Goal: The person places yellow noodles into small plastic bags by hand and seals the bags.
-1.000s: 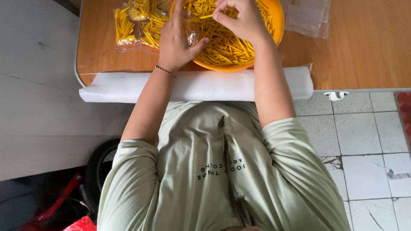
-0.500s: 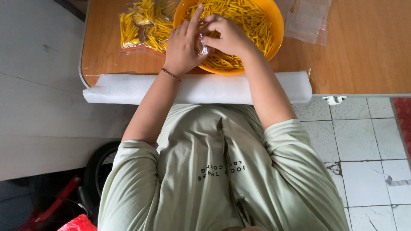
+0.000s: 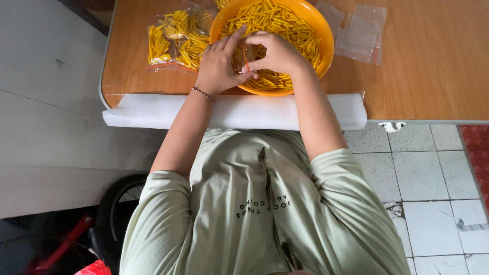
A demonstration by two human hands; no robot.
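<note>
Your hands have pulled back to the near edge of the orange bowl on the bench — left hand and right hand now pinched together on a small clear bag over the yellow sticks — looks like filling's underway.

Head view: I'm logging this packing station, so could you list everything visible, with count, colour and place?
Bowl: one, orange, on the table, under both hands.
Sticks: many, yellow, heaped in the bowl.
Filled bags: a few, clear with yellow sticks, left of the bowl.
Empty bags: a few, clear, right of the bowl.
Table: one, wooden.
Foam roll: one, white, along the table's near edge.
Wheel: one, black, lower left on the floor.
Left hand: over the bowl, bracelet on its wrist.
Right hand: over the bowl, pinching something small.
</note>
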